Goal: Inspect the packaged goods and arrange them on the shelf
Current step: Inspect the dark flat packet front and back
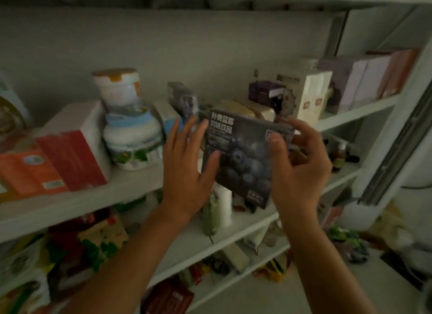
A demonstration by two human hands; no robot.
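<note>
Head view, single entry.

- Item held: dark box (245, 159), blueberry print and white lettering on its front, tilted with the top edge leaning left. It is carried in the air in front of the shelf (93, 196), resting on no board.
- Right hand (297, 164): grips the box's right edge, thumb laid on the front face, fingers curled round behind.
- Left hand (187, 164): fingers straight and spread, flat against the box's left edge, thumb touching the front face; no curl round it.
- Just behind the grip: a second dark box (184, 100), upright on the shelf; blurred.
- Left of the grip: white tub (133, 145) with a blue band, a smaller white tub (117, 89) stacked on top; further left a red box (72, 154), then an orange box (28, 173).
- Right of and behind the grip: small purple boxes (266, 91), a tall white box (313, 96), pale pink boxes (364, 77).
- Below the grip: lower boards with mixed goods, too blurred to list.
</note>
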